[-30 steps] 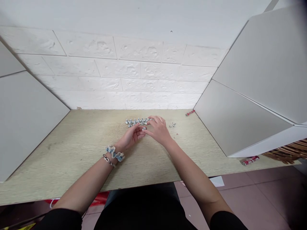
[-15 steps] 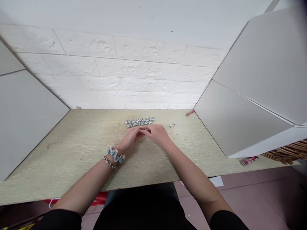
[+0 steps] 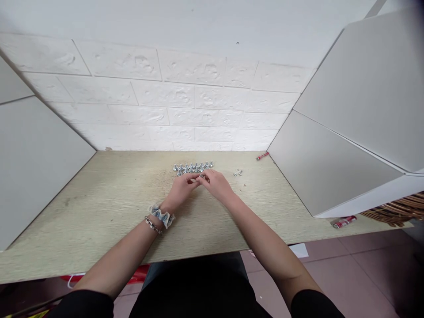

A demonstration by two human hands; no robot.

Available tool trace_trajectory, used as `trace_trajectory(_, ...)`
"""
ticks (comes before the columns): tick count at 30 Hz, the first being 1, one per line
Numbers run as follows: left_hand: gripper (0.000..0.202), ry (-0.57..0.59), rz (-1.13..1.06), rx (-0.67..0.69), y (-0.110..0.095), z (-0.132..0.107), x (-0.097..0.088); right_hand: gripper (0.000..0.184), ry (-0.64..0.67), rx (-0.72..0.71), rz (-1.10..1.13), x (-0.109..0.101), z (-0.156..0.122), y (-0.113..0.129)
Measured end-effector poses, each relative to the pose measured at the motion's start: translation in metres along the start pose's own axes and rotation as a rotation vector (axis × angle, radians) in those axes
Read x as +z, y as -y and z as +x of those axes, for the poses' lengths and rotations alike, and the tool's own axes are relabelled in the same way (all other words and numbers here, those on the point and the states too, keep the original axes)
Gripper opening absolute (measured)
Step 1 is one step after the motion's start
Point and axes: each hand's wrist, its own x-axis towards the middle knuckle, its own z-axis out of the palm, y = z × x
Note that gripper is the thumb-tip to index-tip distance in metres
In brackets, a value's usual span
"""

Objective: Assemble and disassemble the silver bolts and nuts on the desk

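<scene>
Small metal piece [image 3: 201, 176] pinched in nearly closed fingertips of left hand [image 3: 181, 191] and right hand [image 3: 217, 185], over counter [image 3: 112, 212]; upright bolts [image 3: 191, 169] at 11 o'clock, loose hardware [image 3: 235, 174] at 3 o'clock.

- Small metal piece [image 3: 201, 176], centre: largely covered by the fingers [image 3: 194, 183] of the left hand [image 3: 180, 192] and right hand [image 3: 217, 184]; form too small to tell.
- Upright metal bolts [image 3: 191, 169], just above centre: those at lower right partly hidden by the fingers.
- Loose metal bits [image 3: 235, 174], right of centre: too small to identify.
- Red object [image 3: 139, 274], lower left: mostly hidden beneath the worktop [image 3: 115, 229].
- Wicker item [image 3: 394, 213], right: cut off by the frame's edge.
</scene>
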Motion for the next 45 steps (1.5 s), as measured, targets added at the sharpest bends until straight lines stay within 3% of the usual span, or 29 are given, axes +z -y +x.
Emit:
trace_trajectory(3,0.021,-0.084,0.047,0.044,0.001,-0.001,-0.001,0.016,-0.025,-0.013,0.07,0.003,0.0,0.0)
trace_trajectory(9,0.02,-0.076,0.174,0.133,-0.001,-0.005,-0.003,0.011,-0.019,-0.03,0.203,0.004,-0.002,0.001)
trace_trajectory(16,0.021,-0.073,0.357,0.182,0.001,-0.007,0.001,0.035,0.001,0.056,0.058,-0.001,-0.001,0.002)
trace_trajectory(21,0.022,-0.113,0.246,0.137,0.001,-0.006,0.002,0.036,0.035,0.14,-0.065,-0.008,0.0,-0.005)
trace_trajectory(24,0.022,-0.132,0.179,0.064,0.002,-0.003,0.001,0.024,0.017,0.118,-0.064,-0.012,-0.001,-0.005)
trace_trajectory(26,0.021,-0.129,0.173,0.039,0.004,-0.002,0.0,0.027,-0.019,0.081,-0.054,-0.014,-0.003,-0.004)
trace_trajectory(28,0.021,-0.116,0.186,0.04,0.005,-0.002,0.001,0.033,-0.042,0.056,-0.047,-0.016,-0.005,-0.002)
trace_trajectory(32,0.022,-0.079,0.172,0.096,0.005,-0.004,0.002,0.018,0.015,0.077,-0.069,-0.015,-0.005,0.002)
trace_trajectory(36,0.021,-0.051,0.218,0.136,0.004,-0.005,0.004,0.037,0.12,0.113,-0.12,-0.007,-0.002,0.002)
trace_trajectory(43,0.021,-0.037,0.215,0.142,0.005,-0.002,0.002,0.011,0.07,-0.019,-0.071,-0.003,-0.003,0.0)
trace_trajectory(45,0.022,-0.034,0.235,0.132,0.005,-0.002,0.001,0.012,0.075,-0.062,-0.02,-0.004,-0.004,0.0)
